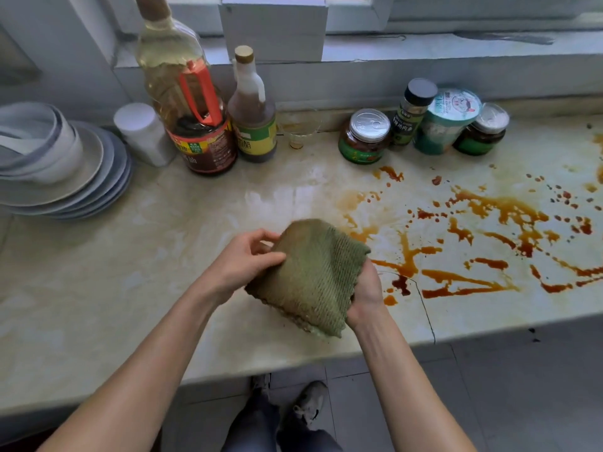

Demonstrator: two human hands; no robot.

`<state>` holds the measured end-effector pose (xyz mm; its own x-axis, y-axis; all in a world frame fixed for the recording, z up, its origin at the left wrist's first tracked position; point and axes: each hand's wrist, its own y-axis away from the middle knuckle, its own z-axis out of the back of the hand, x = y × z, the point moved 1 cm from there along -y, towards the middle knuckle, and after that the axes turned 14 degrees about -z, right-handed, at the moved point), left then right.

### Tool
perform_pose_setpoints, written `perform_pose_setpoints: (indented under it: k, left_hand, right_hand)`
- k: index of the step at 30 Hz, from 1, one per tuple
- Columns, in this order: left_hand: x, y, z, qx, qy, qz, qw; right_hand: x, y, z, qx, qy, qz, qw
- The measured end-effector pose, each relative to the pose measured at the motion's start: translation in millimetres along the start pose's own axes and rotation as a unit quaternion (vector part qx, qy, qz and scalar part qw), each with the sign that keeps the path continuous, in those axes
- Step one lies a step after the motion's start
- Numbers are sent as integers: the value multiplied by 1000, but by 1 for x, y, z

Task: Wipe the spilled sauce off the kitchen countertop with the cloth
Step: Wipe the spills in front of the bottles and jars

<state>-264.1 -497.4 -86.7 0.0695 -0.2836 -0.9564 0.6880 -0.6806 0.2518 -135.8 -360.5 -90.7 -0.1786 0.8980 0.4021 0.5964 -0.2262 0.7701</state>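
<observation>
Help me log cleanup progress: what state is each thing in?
cloth: bunched, held above the countertop by both hands
left hand: pinches the cloth's left edge
right hand: grips the cloth's right side
sauce: unwiped, splattered across the countertop's right part
bottles: upright, capped
jars: upright, lidded
plates: stacked

Stacked plates (65,177) left; bottles (251,115), jars (363,137) along wall.

Home kitchen, plainly: stone countertop (98,288) under a window sill (424,47), stacked plates (98,177) at 9 o'clock, condiment bottles (253,125) at 11, jars (364,137) at 1, spilled sauce (499,210) at 3.
</observation>
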Motion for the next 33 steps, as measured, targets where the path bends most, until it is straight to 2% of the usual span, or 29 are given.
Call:
perform_pose_setpoints:
  k: [1, 2, 3, 4, 6, 8, 10, 13, 15, 16, 18, 20, 22, 24, 26, 27, 28, 30, 32, 33]
  left_hand:
    - [7, -1, 4, -15, -117, -7, 993]
    - [15, -2, 8, -36, -218, -13, 975]
    - [21, -1, 11, -62, -296, -20, 953]
    - [27, -1, 14, -90, -348, -29, 933]
    - [32, -2, 15, -121, -385, -52, 914]
    - [34, -3, 11, -117, -389, -75, 911]
    - [36, -5, 5, -109, -391, -92, 909]
    - [37, -7, 0, -99, -394, -112, 907]
    - [35, -9, -1, -99, -390, -124, 907]
    - [34, -10, -1, -101, -388, -127, 907]
    - [34, -13, 0, -94, -385, -126, 910]
    - [34, -19, -2, -54, -387, -121, 913]
    - [33, -27, -7, 18, -408, -95, 908]
    - [32, -33, -15, 75, -459, -67, 883]
    - [27, -35, -20, 90, -474, -73, 873]
    - [23, -35, -20, 92, -457, -87, 881]
    - [18, -34, -18, 89, -424, -107, 895]
    - [0, -35, -12, 67, -356, -162, 918]
    - [-23, -35, -4, 34, -317, -194, 928]
    - [-33, -35, 0, 22, -312, -205, 927]
  right_hand:
    - [-2, -3, 9, -90, 91, 54, 990]
    - [-3, -7, 20, -187, 183, 112, 959]
    - [-4, -9, 29, -260, 248, 177, 916]
    - [-4, -10, 35, -300, 301, 245, 871]
    - [-5, -8, 27, -293, 399, 368, 787]
    - [-13, -17, 11, -243, 485, 425, 724]
    - [-31, -35, 4, -240, 568, 411, 671]
    - [-70, -56, 7, -269, 668, 345, 602]
    - [-92, -64, 13, -207, 742, 357, 528]
    - [-97, -65, 16, -164, 761, 376, 503]
    - [-89, -63, 20, -88, 759, 400, 507]
    - [-72, -60, 21, -69, 720, 407, 558]
    - [-53, -62, 21, -145, 686, 392, 595]
    - [-36, -65, 23, -235, 669, 371, 600]
    - [-24, -67, 26, -234, 665, 366, 608]
    - [-17, -67, 26, -211, 661, 365, 620]
    - [-8, -65, 23, -184, 654, 359, 641]
    - [14, -58, 12, -144, 612, 332, 704]
    - [39, -48, -3, -96, 552, 308, 769]
    - [49, -42, -9, -73, 529, 314, 785]
